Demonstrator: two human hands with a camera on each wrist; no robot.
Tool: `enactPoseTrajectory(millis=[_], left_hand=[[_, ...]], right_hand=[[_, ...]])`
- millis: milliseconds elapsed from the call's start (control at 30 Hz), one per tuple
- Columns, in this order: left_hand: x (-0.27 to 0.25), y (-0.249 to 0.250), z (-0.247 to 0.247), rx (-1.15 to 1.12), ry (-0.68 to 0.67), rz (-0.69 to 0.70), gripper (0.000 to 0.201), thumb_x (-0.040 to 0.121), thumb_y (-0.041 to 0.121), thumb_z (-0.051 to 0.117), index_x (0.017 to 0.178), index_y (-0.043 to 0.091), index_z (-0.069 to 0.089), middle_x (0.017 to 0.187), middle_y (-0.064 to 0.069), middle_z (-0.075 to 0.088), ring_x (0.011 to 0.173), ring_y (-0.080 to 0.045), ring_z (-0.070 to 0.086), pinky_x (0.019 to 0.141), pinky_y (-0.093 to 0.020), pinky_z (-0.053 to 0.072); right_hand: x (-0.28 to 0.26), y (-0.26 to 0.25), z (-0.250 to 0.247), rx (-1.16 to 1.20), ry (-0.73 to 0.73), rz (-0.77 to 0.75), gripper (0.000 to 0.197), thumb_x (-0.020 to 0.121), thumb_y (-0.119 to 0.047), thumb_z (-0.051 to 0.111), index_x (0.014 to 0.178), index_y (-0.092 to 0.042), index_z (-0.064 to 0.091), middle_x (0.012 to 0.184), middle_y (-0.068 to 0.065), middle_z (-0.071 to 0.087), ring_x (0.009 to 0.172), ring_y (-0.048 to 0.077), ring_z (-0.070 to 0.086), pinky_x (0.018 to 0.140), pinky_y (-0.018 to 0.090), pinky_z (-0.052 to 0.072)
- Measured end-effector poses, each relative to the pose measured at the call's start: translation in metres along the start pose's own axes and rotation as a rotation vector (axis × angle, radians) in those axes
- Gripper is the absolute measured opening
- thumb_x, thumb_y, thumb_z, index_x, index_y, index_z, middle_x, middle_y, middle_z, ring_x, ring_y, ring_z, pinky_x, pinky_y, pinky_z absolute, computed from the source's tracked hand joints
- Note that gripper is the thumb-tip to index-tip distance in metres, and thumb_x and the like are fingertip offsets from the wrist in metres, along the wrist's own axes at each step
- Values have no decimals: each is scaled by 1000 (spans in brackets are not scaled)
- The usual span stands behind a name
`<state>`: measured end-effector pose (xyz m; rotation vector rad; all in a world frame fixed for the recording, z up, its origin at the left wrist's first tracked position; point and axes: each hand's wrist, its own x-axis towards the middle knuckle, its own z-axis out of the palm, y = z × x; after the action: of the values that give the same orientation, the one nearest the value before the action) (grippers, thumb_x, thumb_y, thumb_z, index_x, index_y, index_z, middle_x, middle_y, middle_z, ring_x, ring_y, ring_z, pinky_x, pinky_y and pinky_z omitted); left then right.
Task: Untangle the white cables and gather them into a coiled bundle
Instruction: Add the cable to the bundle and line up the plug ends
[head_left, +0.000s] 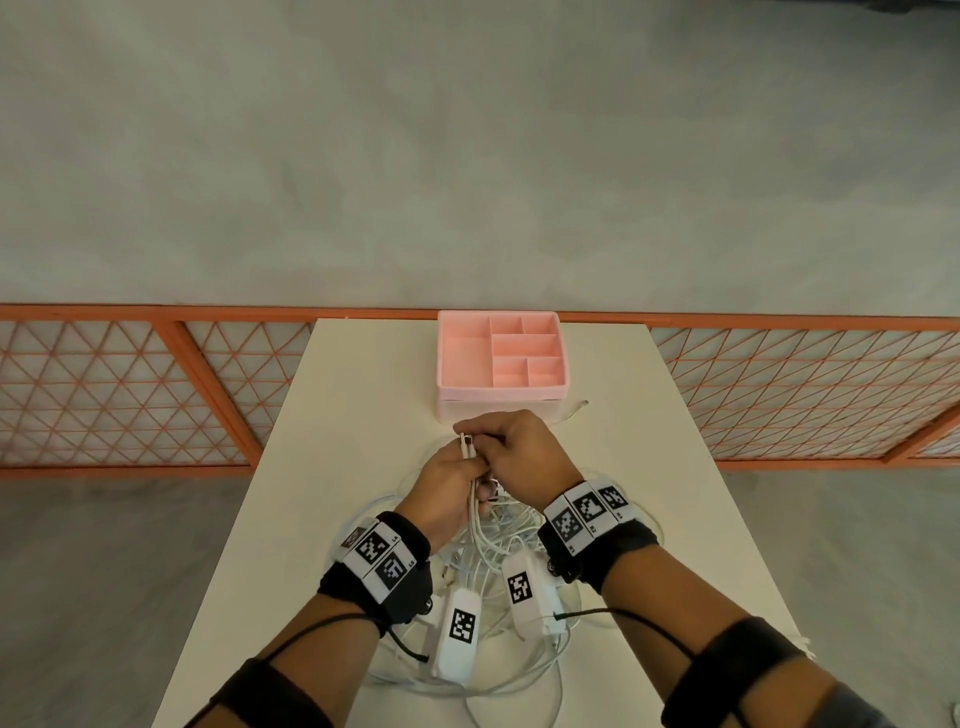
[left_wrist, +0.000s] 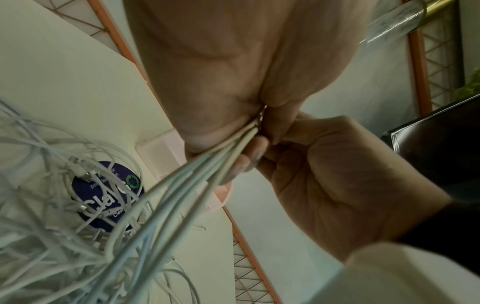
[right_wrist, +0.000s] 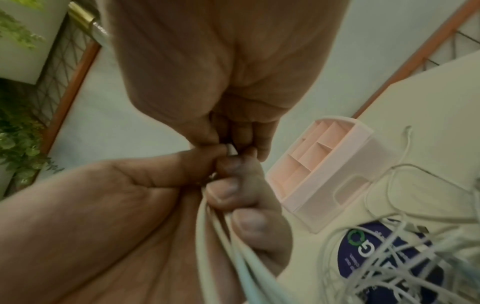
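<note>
Several white cables (head_left: 474, 499) rise as straight strands out of a tangled heap (head_left: 498, 545) on the table. My left hand (head_left: 452, 480) grips these strands in its fist, seen close up as a cable bundle (left_wrist: 197, 179). Just above it, my right hand (head_left: 498, 441) pinches the metal plug ends (head_left: 467, 446) with fingers and thumb. In the right wrist view the plug tip (right_wrist: 231, 151) shows between the fingertips, and the strands (right_wrist: 215, 226) run down along the left palm. The heap (left_wrist: 52, 205) lies loose under both wrists.
A pink compartment organiser (head_left: 501, 358) stands at the table's far edge, just beyond the hands. A single loose cable (right_wrist: 405, 148) lies to its right. Under the heap is a round blue label (left_wrist: 109, 193). An orange lattice fence (head_left: 130, 395) runs behind the white table (head_left: 332, 415).
</note>
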<state>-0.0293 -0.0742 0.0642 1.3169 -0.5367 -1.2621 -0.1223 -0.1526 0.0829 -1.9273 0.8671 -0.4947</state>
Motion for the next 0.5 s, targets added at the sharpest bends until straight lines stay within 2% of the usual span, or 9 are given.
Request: enactPoseTrajectory(millis=[100, 167, 200, 233, 267, 333, 367, 433, 500], left_hand=[[1, 2, -1, -158, 54, 1, 20, 97, -4, 39, 98, 1, 58, 67, -10, 43, 52, -16, 41, 49, -28, 36], [5, 4, -5, -298, 101, 32, 17, 96, -2, 43, 100, 1, 59, 70, -13, 48, 59, -21, 48, 59, -33, 43], [6, 7, -7, -358, 107, 49, 12, 97, 0, 45, 95, 3, 56, 68, -11, 48, 60, -19, 49, 61, -33, 45], [7, 9, -9, -413, 102, 65, 11, 98, 3, 46, 90, 6, 52, 66, -7, 44, 58, -18, 46, 60, -33, 46], [8, 11, -11, -450, 95, 83, 11, 99, 4, 46, 89, 9, 50, 67, -4, 41, 58, -17, 44, 60, -32, 46], [10, 12, -13, -438, 110, 138, 9, 101, 5, 44, 96, 8, 51, 69, -3, 43, 58, -17, 49, 64, -36, 46], [9, 11, -14, -382, 124, 159, 9, 102, 7, 44, 102, 7, 54, 69, -2, 46, 60, -17, 54, 65, -35, 46], [5, 7, -12, -243, 129, 174, 15, 104, 14, 46, 107, 6, 58, 68, 1, 50, 69, -18, 60, 58, -30, 45], [2, 2, -9, -172, 120, 171, 23, 106, 19, 43, 101, 6, 60, 63, 3, 51, 74, -18, 60, 56, -26, 44]], right_hand=[[-11, 2, 10, 235, 20, -3, 42, 102, -15, 46, 142, -29, 48, 108, -13, 64, 79, 7, 66, 79, 29, 58], [-19, 11, 21, 349, -31, 27, 54, 101, -33, 52, 149, -36, 29, 117, -19, 57, 98, 2, 63, 89, 25, 52], [-23, 18, 26, 306, -81, 40, 60, 98, -42, 55, 150, -33, 27, 122, -17, 57, 106, 4, 62, 95, 28, 50], [-27, 26, 30, 248, -134, 46, 60, 95, -47, 56, 147, -27, 34, 120, -11, 61, 103, 8, 64, 94, 34, 53], [-30, 32, 33, 185, -166, 50, 49, 95, -46, 56, 136, -20, 47, 105, -4, 68, 88, 13, 68, 87, 41, 57], [-32, 40, 33, 44, -153, 21, 32, 100, -40, 50, 104, -11, 61, 71, 0, 64, 61, 11, 59, 73, 44, 55], [-31, 41, 31, -26, -132, 1, 32, 102, -39, 47, 93, -13, 62, 66, -4, 59, 57, 6, 54, 69, 41, 53], [-31, 36, 27, -95, -118, -50, 29, 103, -35, 44, 86, -18, 61, 67, -11, 57, 61, 0, 52, 67, 30, 45], [-28, 30, 23, -148, -126, -107, 28, 104, -31, 44, 90, -13, 61, 77, -6, 62, 72, 9, 58, 70, 30, 44]])
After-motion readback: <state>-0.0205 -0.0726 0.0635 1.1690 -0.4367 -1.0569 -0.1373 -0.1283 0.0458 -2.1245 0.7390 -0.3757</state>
